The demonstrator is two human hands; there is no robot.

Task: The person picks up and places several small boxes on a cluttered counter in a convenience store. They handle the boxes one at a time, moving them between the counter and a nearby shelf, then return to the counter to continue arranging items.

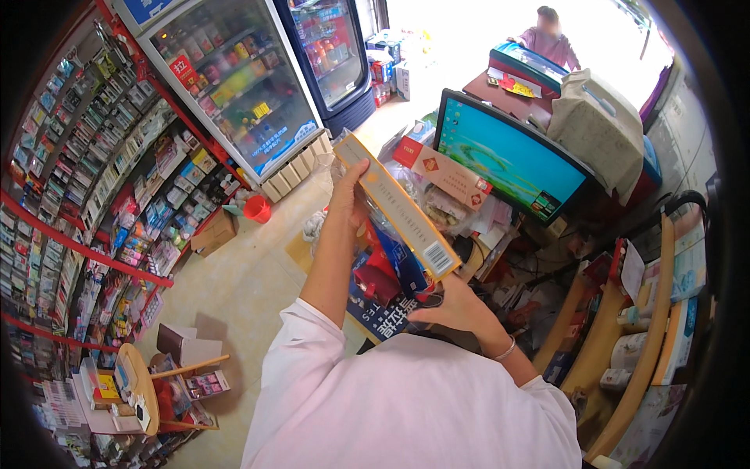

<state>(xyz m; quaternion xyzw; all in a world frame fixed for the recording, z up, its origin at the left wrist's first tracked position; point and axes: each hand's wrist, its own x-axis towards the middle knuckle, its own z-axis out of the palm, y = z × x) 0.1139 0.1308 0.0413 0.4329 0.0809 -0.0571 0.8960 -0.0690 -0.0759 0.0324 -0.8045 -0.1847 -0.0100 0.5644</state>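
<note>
A long yellow-edged cigarette carton (398, 208) slants in front of me. My left hand (351, 190) grips its upper left end, with the thumb on the printed face. At the lower right end, by the barcode, my right hand (454, 308) has its thumb spread away from the carton; its other fingers are partly hidden, so I cannot tell whether they press on it. Below the carton lie a dark red pouch-like item (378, 283) and a blue package (404, 267). A red and beige carton (442, 173) rests on clutter beyond, beside a lit monitor (510, 155).
Glass-door drinks coolers (234, 88) stand ahead. Packed shelves (111, 140) line the left, near a red bin (256, 209) and a round wooden table (140, 390). Wooden shelves (633, 375) curve along the right. A person (549, 38) is beyond the counter at the bright entrance.
</note>
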